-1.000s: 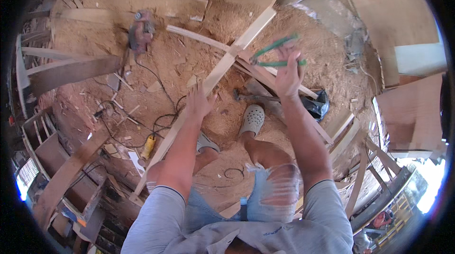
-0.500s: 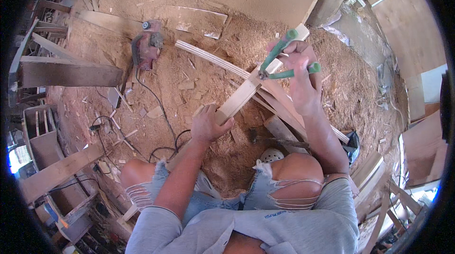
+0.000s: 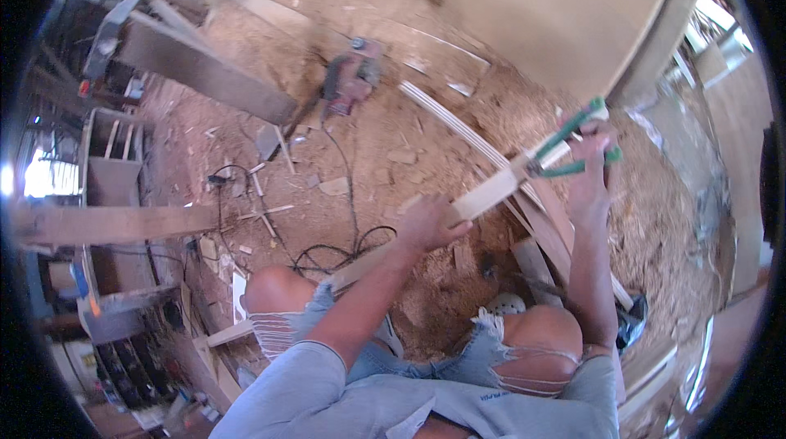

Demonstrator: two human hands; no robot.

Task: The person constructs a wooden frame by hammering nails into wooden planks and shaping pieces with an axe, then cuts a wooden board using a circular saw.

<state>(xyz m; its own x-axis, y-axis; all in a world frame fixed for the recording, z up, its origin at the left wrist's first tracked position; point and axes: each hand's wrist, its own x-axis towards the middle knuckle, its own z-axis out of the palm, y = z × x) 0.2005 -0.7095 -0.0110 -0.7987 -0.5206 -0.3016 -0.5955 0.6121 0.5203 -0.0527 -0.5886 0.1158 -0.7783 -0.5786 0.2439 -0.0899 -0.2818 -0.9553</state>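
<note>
A pale wooden strip point(image 3: 487, 196) runs diagonally in front of me, its near end passing under my left forearm. My left hand point(image 3: 427, 222) is closed round it. In my right hand point(image 3: 593, 154) are the green handles of a pair of pincers point(image 3: 565, 167), spread apart, with the fingers between and around them. The metal jaws sit at the strip's upper face, slightly blurred; whether they grip a nail cannot be made out. Under the strip crosses a long light batten point(image 3: 454, 126).
A red power planer-like tool point(image 3: 352, 83) lies on sawdust ahead, its black cord point(image 3: 348, 173) curling toward my knees. A large board point(image 3: 565, 13) lies at the far right. Wooden frames and planks point(image 3: 123, 226) crowd the left. Scrap boards point(image 3: 536, 263) lie near my foot.
The view has swung, so the whole scene sits further right and is tilted. Both hands keep their hold on the strip and the pincers, and the handles look slightly closer together.
</note>
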